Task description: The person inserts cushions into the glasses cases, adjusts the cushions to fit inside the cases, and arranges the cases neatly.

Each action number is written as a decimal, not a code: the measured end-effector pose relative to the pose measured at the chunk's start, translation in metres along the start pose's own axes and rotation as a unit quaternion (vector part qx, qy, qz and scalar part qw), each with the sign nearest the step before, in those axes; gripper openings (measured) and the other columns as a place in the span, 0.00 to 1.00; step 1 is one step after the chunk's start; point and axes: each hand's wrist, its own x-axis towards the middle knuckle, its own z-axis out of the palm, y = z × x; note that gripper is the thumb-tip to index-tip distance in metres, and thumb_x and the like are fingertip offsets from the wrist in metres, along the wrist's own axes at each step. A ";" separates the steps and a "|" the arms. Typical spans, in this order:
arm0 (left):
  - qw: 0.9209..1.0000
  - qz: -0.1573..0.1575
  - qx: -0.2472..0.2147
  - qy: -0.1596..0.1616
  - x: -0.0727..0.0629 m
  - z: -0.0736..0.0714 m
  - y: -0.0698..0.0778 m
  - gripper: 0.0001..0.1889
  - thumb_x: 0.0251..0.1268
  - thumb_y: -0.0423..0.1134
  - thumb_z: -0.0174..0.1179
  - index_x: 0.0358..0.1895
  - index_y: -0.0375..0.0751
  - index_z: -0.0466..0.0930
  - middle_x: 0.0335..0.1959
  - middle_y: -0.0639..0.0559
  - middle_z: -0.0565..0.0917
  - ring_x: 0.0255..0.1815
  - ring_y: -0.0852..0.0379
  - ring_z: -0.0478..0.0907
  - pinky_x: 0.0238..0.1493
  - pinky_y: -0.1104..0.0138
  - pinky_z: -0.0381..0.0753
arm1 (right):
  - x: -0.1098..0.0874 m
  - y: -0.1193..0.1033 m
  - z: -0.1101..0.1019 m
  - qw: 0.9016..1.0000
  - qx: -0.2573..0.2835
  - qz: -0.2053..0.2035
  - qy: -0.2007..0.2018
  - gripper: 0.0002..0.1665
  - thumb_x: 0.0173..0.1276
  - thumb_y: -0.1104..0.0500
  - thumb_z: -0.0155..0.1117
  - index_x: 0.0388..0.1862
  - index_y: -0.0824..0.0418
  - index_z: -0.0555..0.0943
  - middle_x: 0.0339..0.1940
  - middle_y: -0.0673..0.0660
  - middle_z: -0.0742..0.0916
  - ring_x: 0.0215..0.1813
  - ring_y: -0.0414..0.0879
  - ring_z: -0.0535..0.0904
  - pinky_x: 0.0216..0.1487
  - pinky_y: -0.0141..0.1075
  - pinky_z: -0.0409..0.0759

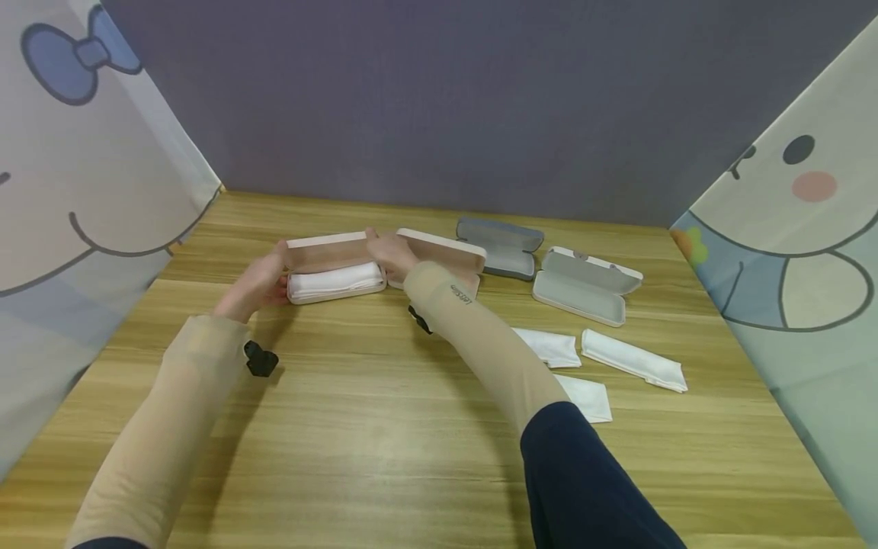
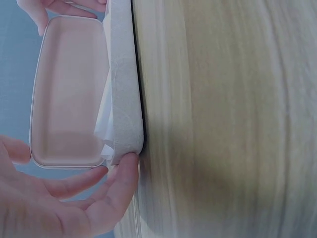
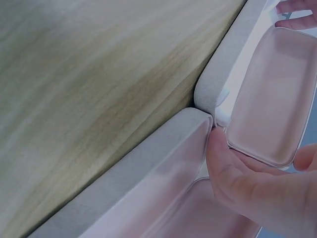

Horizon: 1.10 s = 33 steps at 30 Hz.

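A grey wall (image 1: pixel 480 99) closes off the back, with a cartoon-printed panel (image 1: pixel 103 175) on my left and a matching panel (image 1: pixel 816 282) on my right. Between them spreads the wood-grained counter (image 1: pixel 377 442); it looks smooth, so a case could skid if I pushed harder with one side than the other.

Toward the back left sits the pink-lined case (image 1: pixel 325 259), lid raised, grasped at its two ends: my left grip (image 1: pixel 254 286) has one, my right grip (image 1: pixel 392 253) the other, each with the thumb at the lid and fingers down by the base. The neighbouring pink case (image 1: pixel 446 255) lies open so close to my right knuckles that a careless shift could knock it askew. The grey case (image 1: pixel 504 248) and the white case (image 1: pixel 586 284) stand open farther right, safer from me.

My right forearm crosses above the loose white cloths (image 1: pixel 634 360); dropping my elbow could drag the nearer ones. Inside my case, the folded cloth (image 1: pixel 336 280) has an edge standing up at the left end, which the lid could trap. Smallest worry: my own fingertips, right at the seam, could get nipped.
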 end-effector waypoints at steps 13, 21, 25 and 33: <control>1.000 0.001 0.007 -0.004 -0.002 -0.001 0.001 0.47 0.69 0.65 0.14 0.73 0.23 0.40 0.47 0.38 0.62 0.51 0.45 0.66 0.65 0.53 0.71 | 0.002 -0.002 0.002 0.999 -0.036 -0.034 0.007 0.37 0.79 0.41 0.25 0.08 0.54 0.56 0.06 0.46 0.56 0.11 0.37 0.47 0.14 0.29 0.53; 1.000 0.002 0.010 -0.009 -0.002 -0.003 -0.002 0.47 0.69 0.65 0.13 0.73 0.23 0.39 0.53 0.34 0.61 0.55 0.43 0.65 0.66 0.51 0.71 | 0.001 -0.004 0.005 0.999 -0.040 -0.031 0.011 0.37 0.80 0.43 0.25 0.10 0.55 0.57 0.14 0.49 0.65 0.12 0.37 0.46 0.16 0.28 0.57; 1.000 0.003 0.009 -0.007 -0.002 -0.004 -0.003 0.46 0.69 0.64 0.13 0.73 0.23 0.40 0.50 0.36 0.61 0.53 0.43 0.65 0.66 0.51 0.71 | 0.000 -0.005 0.006 0.999 -0.036 -0.030 0.011 0.37 0.80 0.43 0.25 0.10 0.55 0.58 0.20 0.49 0.72 0.16 0.38 0.57 0.24 0.29 0.65; 1.000 -0.004 -0.003 0.006 -0.002 -0.004 -0.004 0.46 0.70 0.64 0.15 0.73 0.23 0.39 0.46 0.39 0.61 0.50 0.46 0.65 0.67 0.52 0.70 | -0.001 -0.005 0.005 0.997 -0.055 -0.059 0.005 0.40 0.80 0.43 0.22 0.11 0.58 0.66 0.75 0.58 0.67 0.80 0.52 0.47 0.81 0.43 0.39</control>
